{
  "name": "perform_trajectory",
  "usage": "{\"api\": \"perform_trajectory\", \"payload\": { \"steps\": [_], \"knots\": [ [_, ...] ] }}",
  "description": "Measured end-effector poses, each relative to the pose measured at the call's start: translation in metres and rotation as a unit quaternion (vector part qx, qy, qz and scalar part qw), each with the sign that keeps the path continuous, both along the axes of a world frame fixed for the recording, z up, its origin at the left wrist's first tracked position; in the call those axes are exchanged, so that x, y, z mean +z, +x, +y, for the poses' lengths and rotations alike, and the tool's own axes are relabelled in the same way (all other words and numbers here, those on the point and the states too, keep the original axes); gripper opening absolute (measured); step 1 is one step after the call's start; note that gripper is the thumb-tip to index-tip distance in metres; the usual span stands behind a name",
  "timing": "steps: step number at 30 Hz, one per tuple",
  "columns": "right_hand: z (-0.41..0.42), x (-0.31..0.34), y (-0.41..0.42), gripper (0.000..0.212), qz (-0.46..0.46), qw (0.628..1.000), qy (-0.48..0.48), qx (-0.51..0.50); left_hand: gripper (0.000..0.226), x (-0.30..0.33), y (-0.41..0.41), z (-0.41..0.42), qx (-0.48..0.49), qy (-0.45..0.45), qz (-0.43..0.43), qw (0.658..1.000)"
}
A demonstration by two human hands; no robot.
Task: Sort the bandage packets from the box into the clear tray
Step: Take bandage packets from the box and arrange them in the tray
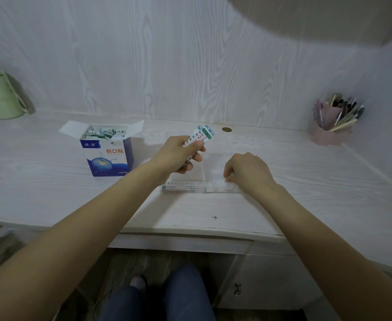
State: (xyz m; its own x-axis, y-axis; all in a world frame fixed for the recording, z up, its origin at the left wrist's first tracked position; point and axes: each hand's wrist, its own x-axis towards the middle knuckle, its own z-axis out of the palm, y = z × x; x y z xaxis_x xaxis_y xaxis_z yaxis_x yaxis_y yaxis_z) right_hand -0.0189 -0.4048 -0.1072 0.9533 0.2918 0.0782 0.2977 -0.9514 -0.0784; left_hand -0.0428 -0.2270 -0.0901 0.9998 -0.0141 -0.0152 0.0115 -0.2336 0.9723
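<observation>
A bandage packet is pinched between thumb and fingers of the left hand, held above the clear tray, toward the tray's left end. The right hand rests curled on the tray's right end; whether its grip pinches anything cannot be told. Left of the tray on the counter stands the open box, more packets inside.

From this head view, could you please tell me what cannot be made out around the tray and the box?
- Clear plastic tray: its far walls are almost invisible; the right hand hides its right end.
- Packets in the tray's front slot: blurred, uncountable.
- Blue-and-white cardboard box: walls hide how many remain.
- Bandage packets in the left hand: fingers cover the count.
</observation>
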Motion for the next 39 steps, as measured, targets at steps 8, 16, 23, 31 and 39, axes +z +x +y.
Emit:
{"api": "perform_trajectory", "payload": {
  "steps": [8,16,23,31,39],
  "knots": [
    [0.002,0.008,0.002,0.016,0.012,0.997,-0.062,0.036,0.023,-0.001,-0.001,0.001,-0.011,-0.009,-0.005,1.0],
    [0.002,0.014,0.0,0.018,0.023,0.992,-0.084,0.093,0.023,0.0,-0.003,0.002,-0.016,-0.006,-0.011,1.0],
    [-0.004,0.012,-0.002,0.014,-0.015,0.997,-0.03,0.075,0.023,0.0,-0.003,0.001,-0.027,-0.014,-0.005,1.0],
    [0.0,0.032,-0.011,0.018,0.1,0.819,0.564,-0.015,0.023,0.002,-0.008,-0.001,-0.114,0.014,0.03,0.993],
    [-0.003,0.029,-0.009,0.018,0.089,0.818,0.568,-0.033,0.025,0.003,-0.011,0.004,-0.12,0.014,0.031,0.992]
  ]
}}
